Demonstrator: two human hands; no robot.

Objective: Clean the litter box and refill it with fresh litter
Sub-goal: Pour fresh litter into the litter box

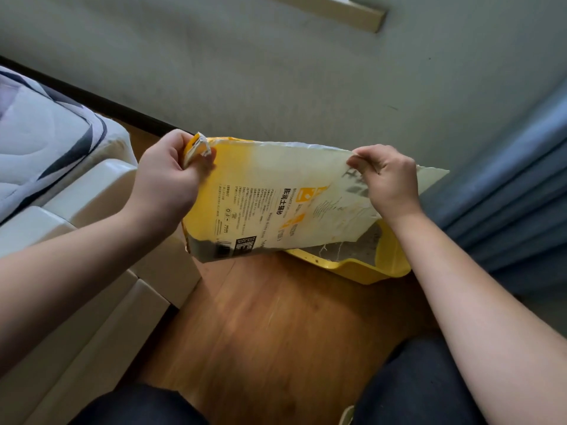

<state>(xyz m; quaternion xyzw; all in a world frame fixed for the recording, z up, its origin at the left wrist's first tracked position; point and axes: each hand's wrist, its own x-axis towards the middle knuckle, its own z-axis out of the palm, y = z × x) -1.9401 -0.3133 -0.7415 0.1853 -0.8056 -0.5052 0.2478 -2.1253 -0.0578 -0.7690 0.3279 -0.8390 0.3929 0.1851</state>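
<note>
Held above the yellow litter box (365, 268) (grey litter inside): litter bag (260, 204), my left hand (167, 176) gripping one corner, right hand (388, 176) pinching the other.

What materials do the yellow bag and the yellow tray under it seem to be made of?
The litter bag looks like woven plastic with a printed matte face: loose threads hang from its frayed lower edge. The litter box looks like moulded hard plastic, smooth and slightly glossy, with a rounded rim.
</note>
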